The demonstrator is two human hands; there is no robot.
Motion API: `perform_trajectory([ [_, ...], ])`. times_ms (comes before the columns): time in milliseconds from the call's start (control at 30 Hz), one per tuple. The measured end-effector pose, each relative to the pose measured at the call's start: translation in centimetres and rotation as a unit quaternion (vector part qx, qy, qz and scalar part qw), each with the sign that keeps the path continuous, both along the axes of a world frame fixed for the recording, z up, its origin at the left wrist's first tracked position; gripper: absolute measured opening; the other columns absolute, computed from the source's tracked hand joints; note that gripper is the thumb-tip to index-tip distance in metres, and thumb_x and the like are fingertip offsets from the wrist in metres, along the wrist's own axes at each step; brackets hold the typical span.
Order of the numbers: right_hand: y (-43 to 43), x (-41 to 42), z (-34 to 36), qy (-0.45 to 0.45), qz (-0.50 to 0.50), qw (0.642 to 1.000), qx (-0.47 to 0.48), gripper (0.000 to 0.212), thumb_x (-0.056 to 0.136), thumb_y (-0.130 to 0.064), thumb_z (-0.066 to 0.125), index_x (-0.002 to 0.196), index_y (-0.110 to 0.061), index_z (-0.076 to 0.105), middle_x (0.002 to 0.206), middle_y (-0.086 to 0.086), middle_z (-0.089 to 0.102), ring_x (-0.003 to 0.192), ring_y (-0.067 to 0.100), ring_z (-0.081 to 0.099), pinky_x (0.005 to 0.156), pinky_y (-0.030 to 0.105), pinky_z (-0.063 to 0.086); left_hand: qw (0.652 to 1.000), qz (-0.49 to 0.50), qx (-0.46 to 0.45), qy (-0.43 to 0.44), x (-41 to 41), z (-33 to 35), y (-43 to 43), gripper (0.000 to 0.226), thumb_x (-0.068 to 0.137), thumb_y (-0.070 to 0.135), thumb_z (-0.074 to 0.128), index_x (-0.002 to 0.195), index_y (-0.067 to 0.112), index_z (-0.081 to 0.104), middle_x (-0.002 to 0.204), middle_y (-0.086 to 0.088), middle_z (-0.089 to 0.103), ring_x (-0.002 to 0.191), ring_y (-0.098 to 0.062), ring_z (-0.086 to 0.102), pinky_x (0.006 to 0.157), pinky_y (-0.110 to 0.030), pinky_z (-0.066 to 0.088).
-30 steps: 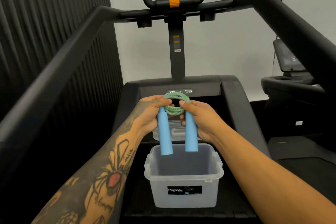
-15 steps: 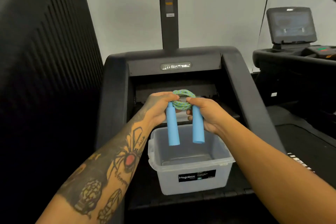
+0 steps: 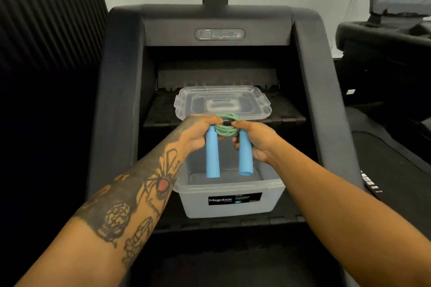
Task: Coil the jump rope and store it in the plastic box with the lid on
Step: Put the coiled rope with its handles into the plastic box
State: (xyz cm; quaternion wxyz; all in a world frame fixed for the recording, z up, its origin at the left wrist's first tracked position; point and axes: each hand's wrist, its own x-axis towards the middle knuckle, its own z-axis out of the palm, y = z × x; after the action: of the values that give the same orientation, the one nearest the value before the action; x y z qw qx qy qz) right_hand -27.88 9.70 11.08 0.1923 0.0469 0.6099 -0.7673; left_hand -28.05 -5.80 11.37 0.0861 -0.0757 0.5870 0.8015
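Observation:
The jump rope [image 3: 225, 128] is a tight green-blue coil with two light blue handles hanging straight down. My left hand [image 3: 197, 134] pinches the coil's left side at the top of one handle, and my right hand [image 3: 255, 141] pinches its right side. The handles hang over the open translucent plastic box [image 3: 229, 204], with their tips just above its inside. The box carries a black label on its near wall and stands on a dark step. Its clear lid [image 3: 222, 101] lies flat on the step behind, partly hidden by my hands.
The box and lid rest on the black steps of a stair machine [image 3: 219, 35], whose side rails rise left and right. A ribbed dark wall [image 3: 46, 18] runs along the left. Another exercise machine [image 3: 384, 37] stands at the right.
My hands and the coiled rope have come lower over the box, and the handle tips now sit near its opening. My view has tilted down and closer, so the lid shows fully.

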Motion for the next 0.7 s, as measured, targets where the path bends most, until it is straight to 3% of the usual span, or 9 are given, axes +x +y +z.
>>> perform_trajectory([
  [233, 0.2, -3.2, -4.2, -0.054, 0.030, 0.998, 0.015, 0.009, 0.088, -0.010, 0.062, 0.094, -0.004, 0.058, 0.073, 0.011, 0.053, 0.052, 0.018, 0.051, 0.045, 0.028, 0.045, 0.996, 0.007, -0.011, -0.091, -2.4, -4.2, 0.2, 0.011, 0.091, 0.003, 0.051, 0.085, 0.003, 0.059, 0.064, -0.009, 0.069, 0.055, -0.016, 0.067, 0.058, -0.031, 0.059],
  [433, 0.0, -5.3, -7.5, -0.102, 0.048, 0.992, 0.055, 0.013, 0.088, -0.011, 0.062, 0.098, -0.003, 0.058, 0.074, 0.013, 0.055, 0.052, 0.019, 0.051, 0.047, 0.030, 0.045, 0.988, -0.008, -0.033, -0.151, -3.8, -7.2, -0.2, 0.010, 0.092, 0.004, 0.050, 0.093, 0.001, 0.059, 0.078, -0.014, 0.069, 0.069, -0.020, 0.067, 0.069, -0.035, 0.056],
  [533, -0.4, -6.1, -8.9, -0.131, 0.067, 0.985, 0.087, 0.017, 0.088, -0.010, 0.061, 0.102, -0.003, 0.056, 0.078, 0.014, 0.056, 0.052, 0.020, 0.052, 0.046, 0.030, 0.047, 0.980, -0.023, -0.050, -0.189, -4.6, -8.7, -0.5, 0.013, 0.094, 0.005, 0.047, 0.089, 0.001, 0.058, 0.065, -0.011, 0.071, 0.067, -0.021, 0.066, 0.072, -0.036, 0.053],
  [600, -0.6, -6.8, -9.5, -0.142, 0.081, 0.980, 0.115, 0.011, 0.089, -0.007, 0.058, 0.097, -0.003, 0.054, 0.079, 0.015, 0.055, 0.054, 0.020, 0.051, 0.047, 0.031, 0.047, 0.974, -0.034, -0.062, -0.216, -5.1, -9.6, -0.6, 0.013, 0.095, 0.004, 0.045, 0.089, 0.000, 0.056, 0.063, -0.011, 0.070, 0.063, -0.021, 0.067, 0.068, -0.036, 0.054],
  [700, -1.0, -7.8, -10.0, -0.154, 0.111, 0.969, 0.155, 0.003, 0.092, -0.005, 0.053, 0.092, -0.004, 0.051, 0.082, 0.016, 0.054, 0.059, 0.020, 0.051, 0.052, 0.030, 0.047, 0.964, -0.047, -0.106, -0.240, -6.0, -10.9, -0.7, 0.012, 0.096, 0.005, 0.044, 0.091, 0.001, 0.054, 0.077, -0.014, 0.067, 0.067, -0.022, 0.064, 0.057, -0.033, 0.056],
])
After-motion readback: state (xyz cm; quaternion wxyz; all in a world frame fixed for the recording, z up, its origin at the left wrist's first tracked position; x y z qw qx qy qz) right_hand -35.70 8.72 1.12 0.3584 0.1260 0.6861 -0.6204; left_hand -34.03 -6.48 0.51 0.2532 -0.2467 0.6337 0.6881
